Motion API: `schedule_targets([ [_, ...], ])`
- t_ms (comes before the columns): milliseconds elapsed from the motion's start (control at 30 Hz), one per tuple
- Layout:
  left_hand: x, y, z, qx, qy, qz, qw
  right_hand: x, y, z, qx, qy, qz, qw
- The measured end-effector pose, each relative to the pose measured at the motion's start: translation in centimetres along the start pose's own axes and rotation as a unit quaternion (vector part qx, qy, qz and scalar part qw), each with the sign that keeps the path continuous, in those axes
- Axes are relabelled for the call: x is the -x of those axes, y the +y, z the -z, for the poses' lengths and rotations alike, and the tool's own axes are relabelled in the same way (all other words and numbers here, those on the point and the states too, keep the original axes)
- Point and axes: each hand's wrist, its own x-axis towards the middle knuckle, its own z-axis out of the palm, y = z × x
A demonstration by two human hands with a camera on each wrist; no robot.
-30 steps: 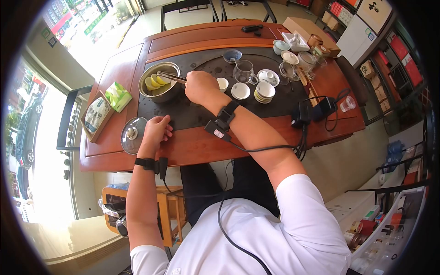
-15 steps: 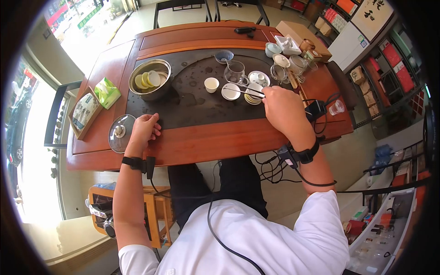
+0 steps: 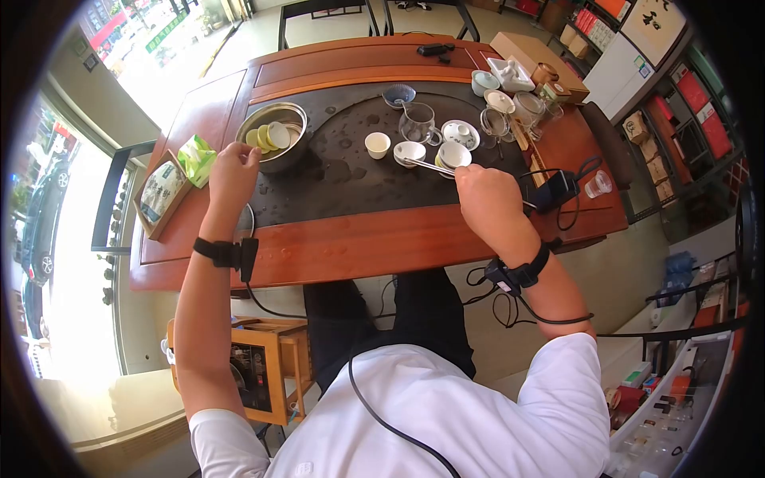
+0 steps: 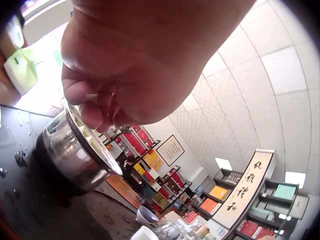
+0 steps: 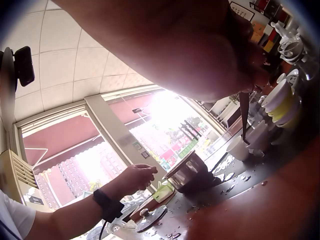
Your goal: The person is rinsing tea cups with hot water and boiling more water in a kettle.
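Clock read from the head view's centre. We have a table (image 3: pixel 343 243), red-brown wood with a dark inset top, water drops scattered on it. At 10 to 11 o'clock on it sits a pot (image 3: pixel 280 162): shiny silver metal, deep, round, upright, lid off. The lid (image 5: pixel 151 218), clear glass with a knob, lies near the pot on the table. Left hand (image 3: pixel 233 179) is at the pot's near rim, fingers loosely bent, nothing seen in them; we can't tell if it touches. Right hand (image 3: pixel 492 199) is at 2 o'clock, gripping tongs (image 3: pixel 433 166). Those are slim, silvery, pointing to about 9 o'clock, tips at a white cup (image 3: pixel 410 150); contact unclear to us. At 12 to 1 o'clock, beyond that cup, stands a clear glass pitcher (image 3: pixel 417 127). Cup stack (image 3: pixel 455 153), white inside, yellowish sides, at 1 o'clock; paper-white cup (image 3: pixel 378 143) at 12. Smallest: yellow-green rounds (image 3: pixel 264 138) tilted inside the pot, one showing white; we read them as cup-like, not certain.
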Motion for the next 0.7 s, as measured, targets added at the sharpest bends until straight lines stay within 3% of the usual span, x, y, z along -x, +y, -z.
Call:
schedule_targets([
  [100, -1.7, 1.2, 0.3, -0.080, -0.001, -0.117, 0.990, 0.1, 0.4, 0.3, 0.000, -0.002, -0.011, 1.000],
  [133, -2.3, 2.3, 0.6, -0.100, -0.054, -0.090, 0.989, 0.1, 0.6, 0.3, 0.001, -0.006, -0.015, 1.000],
  [233, -3.6, 2.7, 0.1, -0.150, -0.022, -0.214, 0.965, 0.5, 1.1, 0.5, -0.009, -0.018, -0.026, 0.999],
  [433, -7.8, 2.1, -0.9, -0.199, -0.213, -0.179, 0.940, 1.6, 1.8, -0.1, -0.093, 0.054, -0.060, 0.992],
  [700, -10.0, 0.5, -1.9, -0.252, -0.240, -0.173, 0.921, 0.4, 1.2, 2.0, -0.235, 0.072, -0.090, 0.965],
])
